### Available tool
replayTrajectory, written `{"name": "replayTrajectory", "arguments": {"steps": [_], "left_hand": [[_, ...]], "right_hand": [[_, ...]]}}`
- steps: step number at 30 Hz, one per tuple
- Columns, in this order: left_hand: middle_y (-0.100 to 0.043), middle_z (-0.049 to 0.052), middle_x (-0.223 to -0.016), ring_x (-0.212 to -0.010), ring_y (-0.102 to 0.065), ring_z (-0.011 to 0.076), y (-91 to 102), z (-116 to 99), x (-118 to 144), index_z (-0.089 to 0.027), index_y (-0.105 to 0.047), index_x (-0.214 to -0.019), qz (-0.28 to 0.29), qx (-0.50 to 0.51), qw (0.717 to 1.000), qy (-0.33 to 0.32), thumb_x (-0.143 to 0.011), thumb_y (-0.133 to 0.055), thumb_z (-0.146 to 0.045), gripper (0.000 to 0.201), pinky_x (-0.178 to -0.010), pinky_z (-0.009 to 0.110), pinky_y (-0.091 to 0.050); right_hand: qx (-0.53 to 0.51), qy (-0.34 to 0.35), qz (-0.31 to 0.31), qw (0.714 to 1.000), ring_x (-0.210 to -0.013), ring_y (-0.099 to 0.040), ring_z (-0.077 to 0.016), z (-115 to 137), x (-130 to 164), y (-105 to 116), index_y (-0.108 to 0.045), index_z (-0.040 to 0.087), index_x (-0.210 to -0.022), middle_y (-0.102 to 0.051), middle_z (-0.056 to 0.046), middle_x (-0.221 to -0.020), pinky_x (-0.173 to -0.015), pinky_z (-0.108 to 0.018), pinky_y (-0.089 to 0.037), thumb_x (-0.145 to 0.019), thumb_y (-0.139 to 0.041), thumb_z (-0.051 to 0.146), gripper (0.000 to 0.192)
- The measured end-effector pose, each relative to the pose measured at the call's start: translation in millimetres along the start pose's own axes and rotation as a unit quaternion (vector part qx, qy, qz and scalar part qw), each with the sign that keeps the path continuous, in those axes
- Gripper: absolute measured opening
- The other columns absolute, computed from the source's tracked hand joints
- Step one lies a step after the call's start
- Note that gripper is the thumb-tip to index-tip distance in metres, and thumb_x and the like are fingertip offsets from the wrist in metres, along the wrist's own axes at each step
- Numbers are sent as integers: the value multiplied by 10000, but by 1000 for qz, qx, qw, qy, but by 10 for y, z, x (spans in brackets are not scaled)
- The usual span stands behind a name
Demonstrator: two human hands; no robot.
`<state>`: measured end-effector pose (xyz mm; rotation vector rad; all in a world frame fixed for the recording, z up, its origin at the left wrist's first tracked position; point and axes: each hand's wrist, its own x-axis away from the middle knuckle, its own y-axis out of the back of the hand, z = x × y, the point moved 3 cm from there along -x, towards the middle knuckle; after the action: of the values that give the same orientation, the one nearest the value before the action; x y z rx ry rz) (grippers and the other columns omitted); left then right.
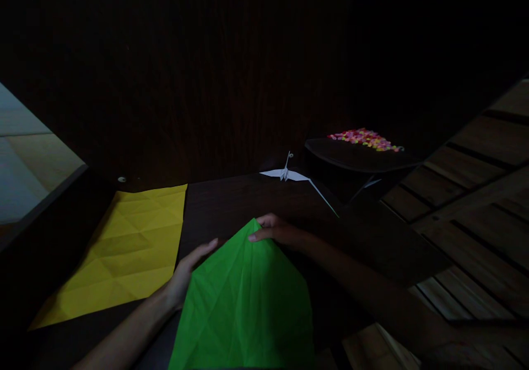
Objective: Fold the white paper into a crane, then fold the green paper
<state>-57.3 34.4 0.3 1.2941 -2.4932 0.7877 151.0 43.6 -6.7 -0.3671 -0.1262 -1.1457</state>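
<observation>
Green paper (pixel 243 298) is pinched by the right hand (pixel 276 231), grip of the left hand (pixel 184 275) unclear; a shelf (pixel 349 156) bears colourful pieces (pixel 367 139).

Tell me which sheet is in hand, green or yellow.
The green sheet: the right hand pinches its peak, with the left hand at its side. The yellow sheet lies spread on the table.

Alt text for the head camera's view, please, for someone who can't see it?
Right fingers pinch the peak of a creased green sheet, left fingers at its left edge. A creased yellow sheet lies left, a folded white bird ahead, and small colourful pieces on a ledge at right.
</observation>
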Motion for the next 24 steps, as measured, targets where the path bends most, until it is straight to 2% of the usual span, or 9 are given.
{"name": "replayTrajectory", "arguments": {"steps": [3,4,6,10,13,19,24], "left_hand": [[-754,103,-1039,-999,-687,310,-24,-31,28,-141,-722,-1043,62,4,998,30,-652,-808,-360,457,-910,398,-503],[-754,106,-1048,-993,-693,302,-47,-46,34,-143,-713,-1073,96,-9,995,36,-646,-817,-322,475,-910,391,-503],[-756,100,-1044,-949,-711,263,-77,-76,33,-154,-694,-1118,125,-51,990,31,-689,-810,-287,464,-878,358,-516],[-774,69,-936,-795,-725,204,-89,-91,11,-156,-692,-1091,96,-134,986,21,-724,-807,-307,413,-751,295,-543],[-773,47,-887,-749,-715,192,-93,-71,0,-160,-698,-1052,80,-151,985,15,-706,-816,-320,399,-705,286,-544],[-761,27,-879,-792,-706,196,-76,-18,-40,-165,-689,-1062,87,-179,980,-9,-739,-784,-321,371,-732,292,-539],[-755,38,-973,-885,-701,224,-67,-43,-19,-170,-657,-1136,120,-227,966,1,-783,-745,-345,403,-795,326,-542]], "right_hand": [[38,-4,30,999,-655,-658,-151,34,30,-17,-734,148,-831,-730,-1,-774,-636,-256,-493,-615,-830,333,300],[49,-1,37,998,-656,-655,-148,41,35,-19,-735,149,-836,-728,2,-772,-633,-251,-491,-623,-826,333,296],[68,5,45,997,-653,-645,-140,48,37,-21,-733,150,-834,-723,7,-772,-626,-243,-485,-640,-815,324,273],[80,1,55,995,-646,-626,-129,34,25,-29,-717,148,-818,-713,6,-786,-623,-238,-477,-654,-806,299,240],[88,16,54,994,-650,-614,-127,35,15,-38,-691,145,-817,-696,8,-778,-610,-229,-465,-657,-805,283,240],[113,73,23,991,-598,-549,-94,30,-30,15,-664,157,-947,-663,23,-750,-542,-193,-375,-674,-775,258,312],[151,75,31,985,-542,-499,-84,9,-59,59,-670,144,-900,-629,29,-663,-509,-194,-340,-681,-758,255,260]]}}
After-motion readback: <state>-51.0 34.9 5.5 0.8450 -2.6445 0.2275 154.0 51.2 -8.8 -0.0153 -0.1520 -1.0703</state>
